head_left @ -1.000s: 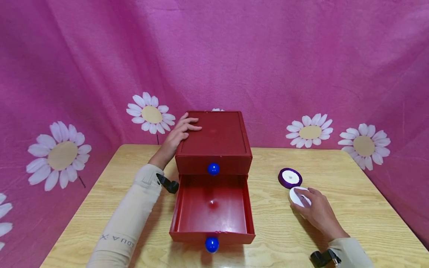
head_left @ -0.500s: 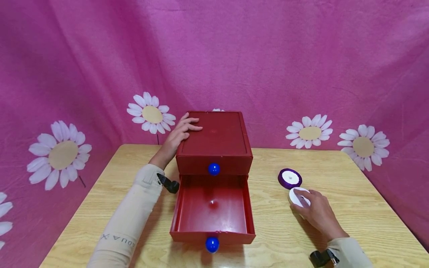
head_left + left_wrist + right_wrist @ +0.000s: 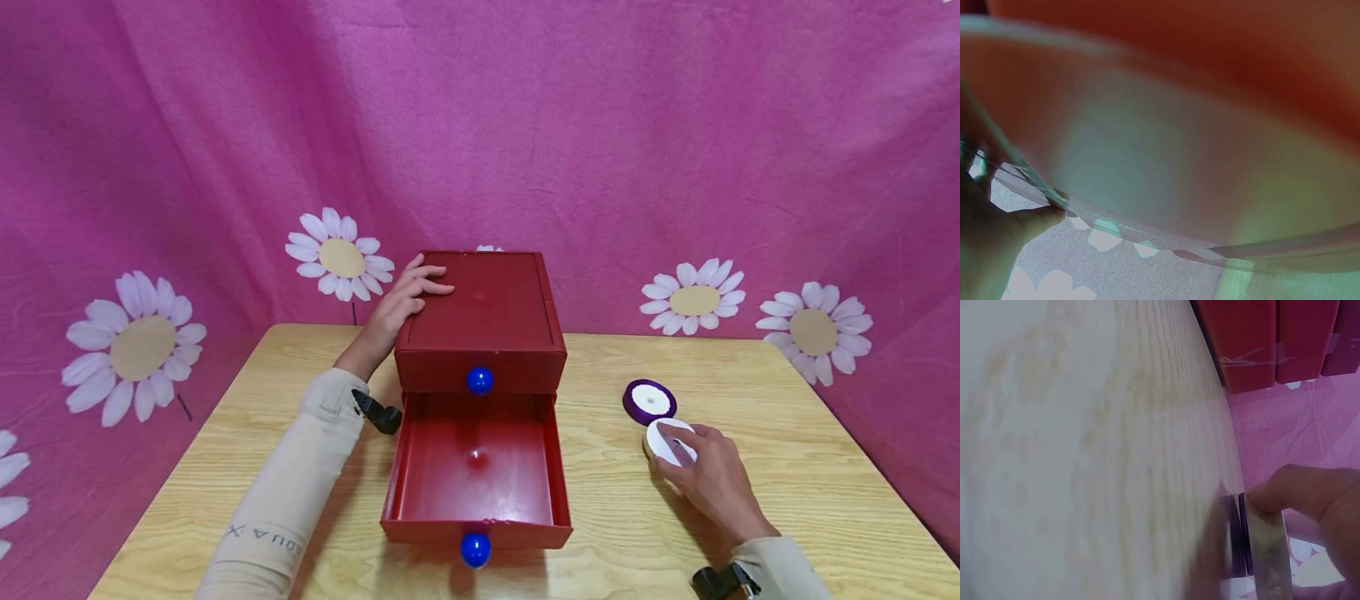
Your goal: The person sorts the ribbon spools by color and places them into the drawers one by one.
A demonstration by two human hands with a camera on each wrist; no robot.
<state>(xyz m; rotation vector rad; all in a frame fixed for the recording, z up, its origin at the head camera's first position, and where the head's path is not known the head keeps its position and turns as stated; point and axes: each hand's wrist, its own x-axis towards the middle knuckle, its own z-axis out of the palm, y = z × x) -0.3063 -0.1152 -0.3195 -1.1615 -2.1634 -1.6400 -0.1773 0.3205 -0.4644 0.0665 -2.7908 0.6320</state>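
Observation:
My left hand (image 3: 397,304) rests on the left edge of a red drawer cabinet (image 3: 487,304), its fingers lying over the top. Pulled out toward me is the cabinet's lower drawer (image 3: 442,492), with nothing inside it. To the right, my right hand (image 3: 716,479) pinches a ribbon spool (image 3: 660,442) with a white face. In the right wrist view, thumb and fingers grip this spool (image 3: 1269,556), whose rim looks beige. Just behind it a purple ribbon spool (image 3: 630,406) lies flat on the table. The left wrist view mostly shows the cabinet's blurred side (image 3: 1147,144).
Blue round knobs sit on the upper drawer (image 3: 480,381) and the lower drawer front. The cabinet stands on a light wooden table (image 3: 600,500). Behind the table hangs a pink cloth (image 3: 600,150) with white daisies.

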